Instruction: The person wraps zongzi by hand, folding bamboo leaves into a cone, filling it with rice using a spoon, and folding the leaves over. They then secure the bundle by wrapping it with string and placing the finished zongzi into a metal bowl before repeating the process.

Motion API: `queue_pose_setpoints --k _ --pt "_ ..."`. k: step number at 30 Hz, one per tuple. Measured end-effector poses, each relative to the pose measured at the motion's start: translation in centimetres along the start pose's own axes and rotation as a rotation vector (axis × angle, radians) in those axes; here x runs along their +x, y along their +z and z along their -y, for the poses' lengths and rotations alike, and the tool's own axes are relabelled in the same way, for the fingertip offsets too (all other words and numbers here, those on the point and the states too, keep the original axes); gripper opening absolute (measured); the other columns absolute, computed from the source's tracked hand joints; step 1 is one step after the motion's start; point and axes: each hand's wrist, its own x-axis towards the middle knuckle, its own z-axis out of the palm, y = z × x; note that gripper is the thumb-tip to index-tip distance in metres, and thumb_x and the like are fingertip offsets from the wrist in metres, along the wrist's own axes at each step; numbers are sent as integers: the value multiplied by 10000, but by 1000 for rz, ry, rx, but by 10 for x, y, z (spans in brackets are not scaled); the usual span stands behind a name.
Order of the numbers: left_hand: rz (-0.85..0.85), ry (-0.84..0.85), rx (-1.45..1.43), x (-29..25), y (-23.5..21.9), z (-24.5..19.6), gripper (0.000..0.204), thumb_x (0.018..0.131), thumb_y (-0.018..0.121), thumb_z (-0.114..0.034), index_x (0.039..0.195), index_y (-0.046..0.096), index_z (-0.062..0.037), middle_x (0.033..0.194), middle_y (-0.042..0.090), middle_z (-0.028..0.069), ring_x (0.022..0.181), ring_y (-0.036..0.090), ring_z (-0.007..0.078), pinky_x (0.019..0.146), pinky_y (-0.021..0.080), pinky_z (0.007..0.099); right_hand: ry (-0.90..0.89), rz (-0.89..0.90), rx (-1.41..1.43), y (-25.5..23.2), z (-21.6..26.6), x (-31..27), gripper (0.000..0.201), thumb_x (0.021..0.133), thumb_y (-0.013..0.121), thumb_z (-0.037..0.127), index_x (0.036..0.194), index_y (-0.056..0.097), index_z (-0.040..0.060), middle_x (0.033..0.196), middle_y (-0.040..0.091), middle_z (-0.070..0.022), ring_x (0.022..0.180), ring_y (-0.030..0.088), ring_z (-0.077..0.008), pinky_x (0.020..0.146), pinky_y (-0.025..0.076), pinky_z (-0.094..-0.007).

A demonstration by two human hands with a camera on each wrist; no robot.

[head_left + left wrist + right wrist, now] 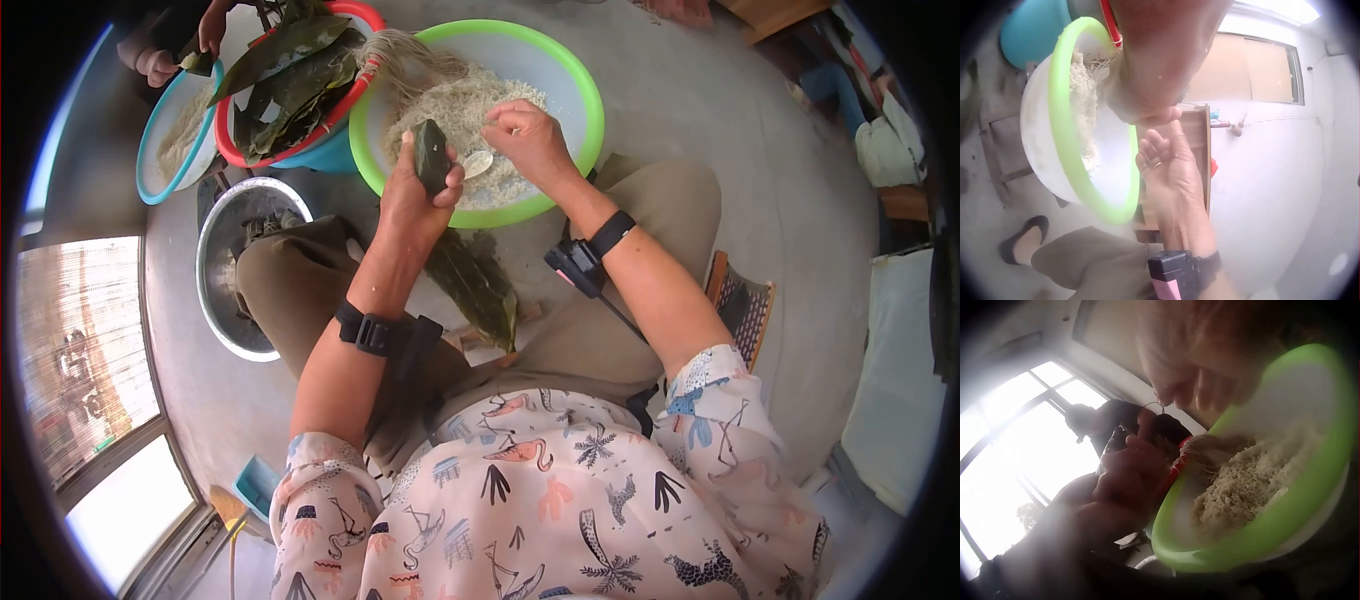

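Note:
My left hand (pixel 412 198) grips a dark green leaf-wrapped dumpling (pixel 431 158) upright, thumb on one side and fingers curled round the other. To its right, my right hand (pixel 535 145) has its fingertips drawn together over the basin, and a thin strand of string (pixel 1155 404) shows at them in the right wrist view. Both hands are above the green-rimmed basin (pixel 592 90), which holds pale rice grains (pixel 450 112). A clear spoon (pixel 478 164) lies on the rice. A bundle of strings (pixel 400 52) hangs over the basin's left rim.
Large leaves (pixel 290 70) fill a red-rimmed basin (pixel 222 140) at the left. Another person's hand (pixel 155 66) is beside a blue-rimmed basin (pixel 144 170). A metal basin (pixel 205 290) stands near the left knee. More leaves (pixel 475 290) lie between the legs.

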Motion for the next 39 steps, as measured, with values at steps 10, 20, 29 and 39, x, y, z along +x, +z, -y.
queue_pose_setpoints --k 10,20,29,39 --pt "-98 81 -29 -25 1 -34 340 1028 401 -382 1053 477 -51 866 555 120 621 496 201 393 300 219 59 192 -185 15 -9 48 248 764 671 156 998 687 76 1013 668 -142 956 639 -316 842 505 -384" --pt "-126 150 44 -33 -8 -54 380 1036 366 -402 1002 481 -41 849 555 105 603 490 172 407 298 213 -4 34 -321 101 -49 132 154 761 724 198 877 713 98 858 643 -86 794 640 -237 742 510 -347" --pt "-132 146 80 -35 -6 -57 417 1024 385 -435 978 492 -35 825 554 99 588 505 158 399 299 211 144 96 -380 130 -49 152 127 755 703 228 796 713 108 909 646 -110 894 638 -274 776 494 -400" --pt "-124 169 132 -32 -7 -45 358 1025 391 -406 1076 498 -69 833 566 100 581 526 162 402 288 212 250 147 -74 62 -23 136 178 780 666 244 792 719 75 757 683 -70 716 650 -177 663 499 -327"
